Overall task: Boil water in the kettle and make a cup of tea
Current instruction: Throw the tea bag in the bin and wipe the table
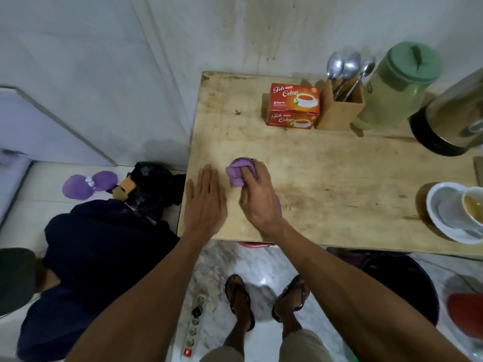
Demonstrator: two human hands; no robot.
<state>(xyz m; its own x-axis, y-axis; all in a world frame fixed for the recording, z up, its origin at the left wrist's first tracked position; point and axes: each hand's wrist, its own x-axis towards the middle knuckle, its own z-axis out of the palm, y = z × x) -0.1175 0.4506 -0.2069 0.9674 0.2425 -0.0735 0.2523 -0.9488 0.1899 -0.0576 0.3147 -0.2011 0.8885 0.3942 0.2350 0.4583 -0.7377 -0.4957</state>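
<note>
Gripping a bunched purple cloth (239,173), right hand (257,197) has fingers curled round it, pressing it to the wooden surface (326,178); left hand (205,202) lies flat just beside, fingers straight, pointing to the wall; hands apart, both near the front-left corner. Kettle (449,121) at far right, cut by the frame edge; black base lower-left, steel body running up and right in view. Tea box (294,105) at the back, long side left-to-right, printed face up; wooden holder (337,111) touching its right, spoons (347,69) bowl-up; green jug (394,84) next. Cup (474,205) on saucer (441,212) near the front-right edge. Bare wood between hands and back row.
</note>
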